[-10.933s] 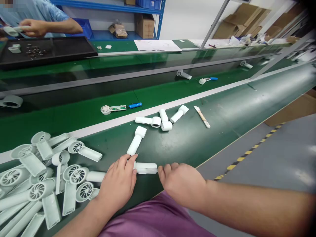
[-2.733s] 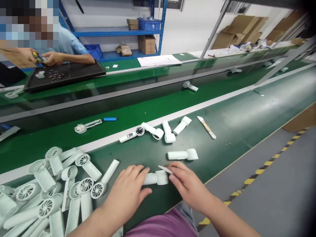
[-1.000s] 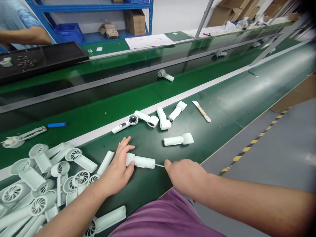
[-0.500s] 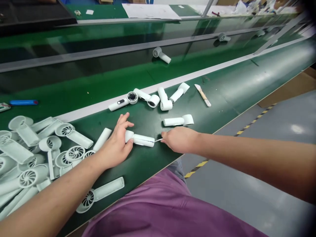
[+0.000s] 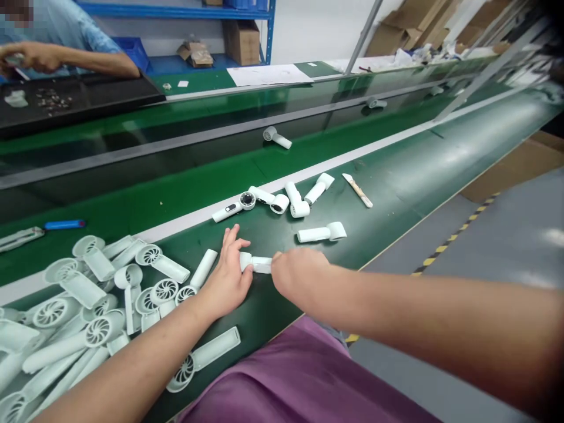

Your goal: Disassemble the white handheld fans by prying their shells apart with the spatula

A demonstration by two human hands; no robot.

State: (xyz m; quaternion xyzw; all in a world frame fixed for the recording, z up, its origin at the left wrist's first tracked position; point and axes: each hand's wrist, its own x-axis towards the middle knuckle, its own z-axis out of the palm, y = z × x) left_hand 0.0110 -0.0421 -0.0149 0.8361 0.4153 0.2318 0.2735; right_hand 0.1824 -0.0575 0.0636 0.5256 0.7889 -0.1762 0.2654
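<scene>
A white handheld fan body (image 5: 258, 264) lies on the dark green bench (image 5: 396, 194) in front of me. My left hand (image 5: 229, 276) rests on its left end, thumb under it and fingers stretched over the top. My right hand (image 5: 296, 275) is closed at the fan body's right end and covers it; the thin tool seen earlier in that hand is hidden. Another white fan body (image 5: 321, 233) lies just beyond my right hand.
A heap of white fan shell halves (image 5: 88, 305) fills the bench's left. Several assembled fans (image 5: 282, 200) and a scraper (image 5: 358, 190) lie further back. On the conveyor (image 5: 176, 194) are a fan (image 5: 277, 137) and a blue cell (image 5: 64, 224). Another person (image 5: 57, 47) works across at a black tray (image 5: 74, 100).
My right hand has slid left along the fan body and now covers its right end. The thin tool tip no longer shows. My left hand has kept its hold.
</scene>
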